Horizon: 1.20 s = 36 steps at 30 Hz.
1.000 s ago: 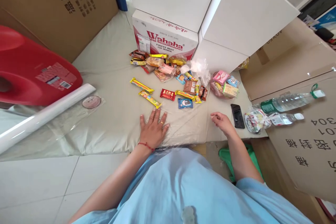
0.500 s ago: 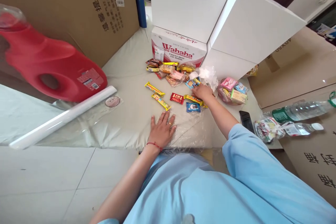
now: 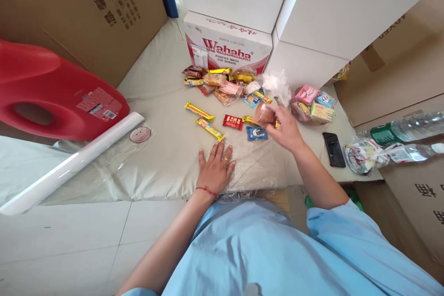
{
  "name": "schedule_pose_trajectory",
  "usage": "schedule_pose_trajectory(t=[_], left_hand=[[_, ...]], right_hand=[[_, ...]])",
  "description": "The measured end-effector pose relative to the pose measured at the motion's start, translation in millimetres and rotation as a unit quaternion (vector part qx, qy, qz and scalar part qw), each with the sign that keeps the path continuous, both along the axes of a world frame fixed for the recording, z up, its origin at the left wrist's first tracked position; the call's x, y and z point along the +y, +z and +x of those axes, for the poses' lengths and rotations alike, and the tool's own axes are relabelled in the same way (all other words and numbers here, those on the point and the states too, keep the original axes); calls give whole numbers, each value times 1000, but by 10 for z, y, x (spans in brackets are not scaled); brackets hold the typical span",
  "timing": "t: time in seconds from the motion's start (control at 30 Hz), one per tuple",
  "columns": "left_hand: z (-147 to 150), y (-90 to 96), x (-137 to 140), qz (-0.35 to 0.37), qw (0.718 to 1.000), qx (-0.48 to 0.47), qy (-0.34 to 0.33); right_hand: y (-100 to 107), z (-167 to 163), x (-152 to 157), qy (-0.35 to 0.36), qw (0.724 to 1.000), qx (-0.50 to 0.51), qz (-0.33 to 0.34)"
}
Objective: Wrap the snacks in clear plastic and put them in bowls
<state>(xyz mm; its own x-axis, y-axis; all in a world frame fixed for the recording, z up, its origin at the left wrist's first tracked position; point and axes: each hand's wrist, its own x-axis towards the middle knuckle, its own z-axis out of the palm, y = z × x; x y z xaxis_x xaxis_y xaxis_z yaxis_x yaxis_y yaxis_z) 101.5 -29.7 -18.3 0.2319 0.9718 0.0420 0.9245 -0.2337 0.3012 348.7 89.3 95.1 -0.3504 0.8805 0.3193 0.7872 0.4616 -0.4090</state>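
Note:
Between the fingers of my right hand (image 3: 286, 129) is a brownish snack in a clear wrapper (image 3: 263, 115), slightly blurred and raised over the covered surface. Under it, partly hidden, lie a yellow snack packet (image 3: 248, 119) and a blue snack packet (image 3: 257, 133). My left hand (image 3: 215, 166) rests palm down near the front edge, fingers spread, holding nothing. Just beyond its fingertips are a yellow snack bar (image 3: 210, 130) and a second yellow bar (image 3: 199, 111). A red packet (image 3: 232, 122) lies to their right.
A heap of wrapped snacks (image 3: 222, 81) lies before the Wahaba carton (image 3: 227, 46). Further right are a clear bag of snacks (image 3: 312, 104), a phone (image 3: 334, 150) and plastic bottles (image 3: 412, 128). At left stand a red jug (image 3: 69, 92) and a white roll (image 3: 76, 162).
My right hand has lifted the brownish wrapped snack from among the packets and drawn it slightly toward me. My left hand stays flat in place. The view has tilted downward.

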Motion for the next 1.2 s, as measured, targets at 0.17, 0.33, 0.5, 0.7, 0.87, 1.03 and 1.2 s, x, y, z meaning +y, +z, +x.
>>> schedule_pose_trajectory(t=[0.17, 0.33, 0.5, 0.7, 0.87, 1.03, 1.2], left_hand=[[5, 18, 5, -3, 1000, -6, -3], [14, 33, 0, -12, 1000, -11, 4], [26, 54, 0, -21, 1000, -4, 11], [0, 34, 23, -18, 1000, -9, 11], [-333, 118, -97, 0, 993, -119, -14], [-735, 113, -429, -11, 984, -128, -126], [-880, 9, -563, -42, 975, -55, -214]], right_hand=[[-387, -311, -611, 179, 975, -66, -110], [-705, -341, -742, 135, 970, -138, -151], [-673, -312, -867, 99, 981, -108, -129], [-806, -401, -997, 69, 982, -111, -137], [-791, -44, -1135, 113, 990, 24, -83], [-907, 387, -1563, 212, 972, 20, -104], [-1104, 570, -1725, 147, 982, 14, -117]])
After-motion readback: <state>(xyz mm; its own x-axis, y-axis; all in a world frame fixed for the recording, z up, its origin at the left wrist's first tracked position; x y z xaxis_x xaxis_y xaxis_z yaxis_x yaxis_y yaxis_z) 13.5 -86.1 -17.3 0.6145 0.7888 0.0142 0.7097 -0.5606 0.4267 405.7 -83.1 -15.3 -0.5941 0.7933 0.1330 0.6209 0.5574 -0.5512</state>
